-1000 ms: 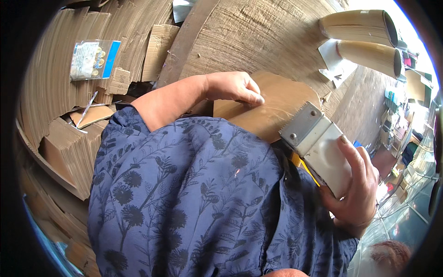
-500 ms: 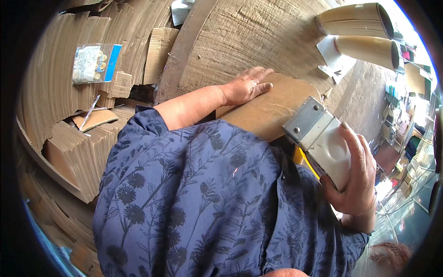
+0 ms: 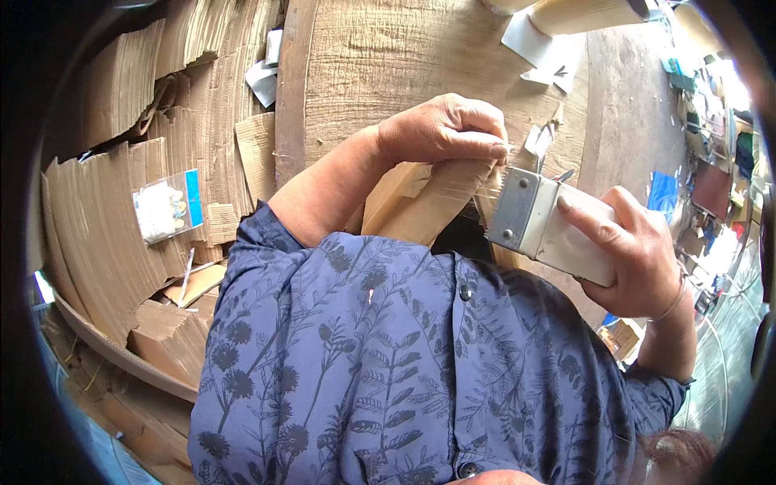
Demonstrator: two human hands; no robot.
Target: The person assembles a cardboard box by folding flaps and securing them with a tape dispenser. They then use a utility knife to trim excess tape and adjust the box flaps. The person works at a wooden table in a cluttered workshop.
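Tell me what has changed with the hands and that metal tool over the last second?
The left hand went from lying flat on the cardboard piece to pinching the clear tape at its edge. The right hand brought the metal tape dispenser up beside the left hand. The right hand's grip on the dispenser is unchanged, and the cardboard stacks lie as before.

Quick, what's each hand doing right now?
Left hand: closed, pinching the end of clear tape over the folded cardboard piece.
Right hand: closed around a metal tape dispenser.
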